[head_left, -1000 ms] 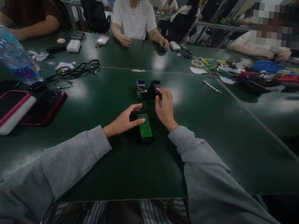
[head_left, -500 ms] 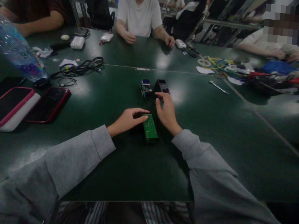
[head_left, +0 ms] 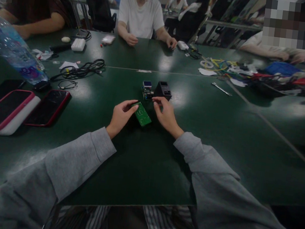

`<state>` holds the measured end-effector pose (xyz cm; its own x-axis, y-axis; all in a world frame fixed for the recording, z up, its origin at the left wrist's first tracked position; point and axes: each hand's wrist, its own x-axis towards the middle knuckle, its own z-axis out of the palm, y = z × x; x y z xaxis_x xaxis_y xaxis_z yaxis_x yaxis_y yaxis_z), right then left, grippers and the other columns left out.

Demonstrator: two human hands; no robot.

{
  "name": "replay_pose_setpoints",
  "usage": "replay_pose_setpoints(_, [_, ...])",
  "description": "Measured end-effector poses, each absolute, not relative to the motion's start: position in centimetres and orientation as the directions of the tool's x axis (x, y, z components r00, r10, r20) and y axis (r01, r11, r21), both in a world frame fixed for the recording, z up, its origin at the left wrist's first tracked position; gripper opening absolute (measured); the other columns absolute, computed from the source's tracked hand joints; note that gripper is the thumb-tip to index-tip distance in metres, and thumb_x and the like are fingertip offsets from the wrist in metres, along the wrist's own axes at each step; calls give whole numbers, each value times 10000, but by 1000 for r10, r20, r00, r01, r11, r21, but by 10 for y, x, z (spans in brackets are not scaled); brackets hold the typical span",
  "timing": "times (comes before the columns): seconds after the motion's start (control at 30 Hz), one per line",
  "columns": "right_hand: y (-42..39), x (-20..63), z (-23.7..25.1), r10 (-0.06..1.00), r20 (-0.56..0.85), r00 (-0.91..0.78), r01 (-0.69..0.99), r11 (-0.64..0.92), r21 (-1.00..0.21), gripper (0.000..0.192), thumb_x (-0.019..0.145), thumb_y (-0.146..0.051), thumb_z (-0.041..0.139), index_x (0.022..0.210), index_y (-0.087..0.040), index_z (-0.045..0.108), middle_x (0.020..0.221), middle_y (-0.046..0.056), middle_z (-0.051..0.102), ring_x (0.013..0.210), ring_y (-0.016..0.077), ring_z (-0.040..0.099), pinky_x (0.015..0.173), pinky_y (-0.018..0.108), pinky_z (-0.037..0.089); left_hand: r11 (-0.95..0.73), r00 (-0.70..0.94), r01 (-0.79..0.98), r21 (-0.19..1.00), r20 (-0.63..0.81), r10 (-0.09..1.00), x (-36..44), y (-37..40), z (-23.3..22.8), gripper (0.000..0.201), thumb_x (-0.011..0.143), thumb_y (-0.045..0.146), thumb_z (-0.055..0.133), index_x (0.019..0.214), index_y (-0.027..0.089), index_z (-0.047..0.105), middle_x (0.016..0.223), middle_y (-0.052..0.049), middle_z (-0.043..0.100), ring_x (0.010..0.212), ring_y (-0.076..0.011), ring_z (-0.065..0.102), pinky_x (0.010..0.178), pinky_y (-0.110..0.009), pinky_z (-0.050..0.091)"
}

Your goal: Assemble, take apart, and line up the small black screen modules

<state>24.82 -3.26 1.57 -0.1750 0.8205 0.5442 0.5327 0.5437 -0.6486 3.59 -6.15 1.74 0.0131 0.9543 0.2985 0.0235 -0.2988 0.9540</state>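
Observation:
My left hand (head_left: 120,116) grips a green circuit board (head_left: 141,114) by its near-left end and holds it tilted just above the dark green table (head_left: 141,164). My right hand (head_left: 165,116) hovers at the board's right side, its fingertips close to a black plastic housing (head_left: 163,89). Beside the housing sits a small module with a blue display (head_left: 147,89). Whether the right fingers pinch anything is hidden.
Two phones in red-edged cases (head_left: 47,107) (head_left: 2,111) and a plastic water bottle (head_left: 16,55) lie at the left. Black cables (head_left: 80,70) lie behind them, a wrench (head_left: 221,89) at the right. Other people sit along the far side, and coloured wires (head_left: 256,73) pile at the far right.
My left hand closed on the green board, lifted it and carried it up-left toward the housing. My right hand drew back from the housing toward the board.

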Motion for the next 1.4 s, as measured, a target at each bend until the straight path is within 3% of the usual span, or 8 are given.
replay_pose_setpoints(0.17, [-49,226,16,932,245,-266,228,308,-924,519,1001,-645,412,1308,-240,521,1151,104,692,1094,253,668,961,474,566,-361,-116,76,929,368,923,29,-55,15,354,886,384,700,1177,182,697,1212,-105,724,1118,-232,693,1019,-442,549])
replay_pose_setpoints(0.33, [-64,212,22,910,137,-390,120,198,-973,722,859,-600,701,1429,-230,457,1397,133,575,1301,298,559,1095,512,499,-416,-58,82,906,421,905,34,-62,18,352,886,409,707,1168,198,707,1217,-96,721,1137,-232,682,1040,-430,533])
replay_pose_setpoints(0.5, [-66,210,26,929,49,-368,-10,48,-999,690,833,-485,753,1417,-244,477,1386,119,581,1287,287,572,1086,516,505,-338,-65,-70,938,334,940,38,-61,18,340,846,360,752,1138,191,713,1195,-92,728,1127,-232,683,1052,-433,514])
replay_pose_setpoints(0.87, [-63,197,26,951,152,-268,34,167,-985,670,868,-403,680,1472,-208,464,1380,120,607,1299,271,568,1127,496,466,-40,-91,-422,906,2,996,37,-58,27,433,790,240,806,1193,190,657,1123,-68,723,1111,-216,673,1048,-388,491])
replay_pose_setpoints(1.0, [-66,178,31,917,382,-119,364,398,-842,673,907,-307,596,1538,-181,396,1498,130,512,1383,276,495,1180,498,403,44,-63,-548,835,-94,994,34,-52,29,333,838,403,774,1065,175,691,1078,-76,734,1100,-215,674,1007,-350,501])
replay_pose_setpoints(1.17, [-77,155,37,817,517,-256,765,498,-408,645,950,-202,509,1570,-139,341,1471,173,513,1314,315,534,1071,492,502,253,111,-674,694,-244,963,31,-50,35,611,912,718,509,1073,155,687,1041,-125,743,1137,-266,669,1012,-391,513])
replay_pose_setpoints(1.3, [-89,137,37,756,499,-424,824,550,-134,573,987,-124,408,1558,-111,360,1518,199,463,1356,339,483,1081,497,474,396,265,-698,596,-300,917,27,-57,42,812,893,831,337,1156,143,678,1098,-158,732,1158,-306,666,1015,-452,519])
replay_pose_setpoints(1.4, [-100,130,34,723,500,-477,798,594,-99,581,982,-104,391,1561,-118,347,1591,199,366,1448,343,374,1136,517,415,412,290,-716,563,-296,910,21,-57,42,850,897,840,282,1140,133,688,1108,-163,733,1159,-316,666,1006,-451,527])
